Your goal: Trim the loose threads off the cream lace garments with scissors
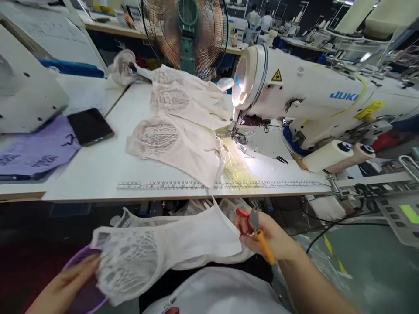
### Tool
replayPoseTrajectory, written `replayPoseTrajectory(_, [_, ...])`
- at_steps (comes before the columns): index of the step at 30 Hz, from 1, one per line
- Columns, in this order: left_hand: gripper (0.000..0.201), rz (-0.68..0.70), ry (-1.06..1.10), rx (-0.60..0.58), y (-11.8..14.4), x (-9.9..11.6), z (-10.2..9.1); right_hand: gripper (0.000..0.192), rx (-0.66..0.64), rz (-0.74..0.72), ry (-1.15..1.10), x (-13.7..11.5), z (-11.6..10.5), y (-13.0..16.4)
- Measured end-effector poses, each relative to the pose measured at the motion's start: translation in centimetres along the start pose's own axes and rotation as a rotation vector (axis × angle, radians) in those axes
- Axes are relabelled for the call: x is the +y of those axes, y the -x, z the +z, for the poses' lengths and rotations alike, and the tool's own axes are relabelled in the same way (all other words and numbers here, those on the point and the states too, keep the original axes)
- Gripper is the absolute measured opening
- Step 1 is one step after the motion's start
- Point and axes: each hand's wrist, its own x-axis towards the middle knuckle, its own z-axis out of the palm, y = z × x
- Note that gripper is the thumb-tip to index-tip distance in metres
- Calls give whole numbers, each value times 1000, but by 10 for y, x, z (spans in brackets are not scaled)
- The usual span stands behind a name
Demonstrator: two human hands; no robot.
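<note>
A white lace bra piece [140, 257] is stretched across my lap, below the table's front edge. At its left end, the fingers of my left hand [73, 277] close on the lace edge. My right hand [262, 233] is closed at the other end, by the plain white cloth. Also in that hand is a small cutting tool [253, 220] with red and orange parts, probably scissors; the fingers partly hide it. On the table, more pale lace bra pieces [183, 144] lie in a row leading to the needle area of the sewing machine [294, 87].
A purple basin [88, 301] sits beneath my left hand. A printed ruler [163, 186] runs along the table front. Further things are a black phone [91, 126], purple cloth [42, 148], thread cones [330, 156], an awl-like tool [297, 161] and a large fan [186, 39].
</note>
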Motion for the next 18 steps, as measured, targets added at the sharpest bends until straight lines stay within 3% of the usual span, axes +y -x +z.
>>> replayPoseTrajectory(2, [30, 42, -259, -56, -4, 2, 11, 15, -75, 24, 156, 3, -1, 11])
replayPoseTrajectory(5, [33, 141, -472, -4, -18, 40, 38, 14, -120, 34, 201, 8, 3, 23])
replayPoseTrajectory(7, [22, 232, -341, -148, -27, 77, 68, 15, -103, 28, 179, 10, 9, 29])
replayPoseTrajectory(9, [30, 380, -176, -334, -33, 110, 105, 15, -94, 17, 149, 11, 16, 32])
replayPoseTrajectory(11, [32, 415, -97, -466, -35, 129, 140, 15, -107, 10, 126, 10, 21, 35])
replayPoseTrajectory(14, [22, 330, 77, -567, -34, 136, 175, 14, -147, 26, 119, 10, 17, 38])
replayPoseTrajectory(16, [27, 275, 144, -557, -31, 132, 182, 18, -206, 36, 142, 12, 5, 37])
replayPoseTrajectory(18, [31, 212, 199, -558, -29, 127, 179, 41, -305, 77, 232, 15, -12, 32])
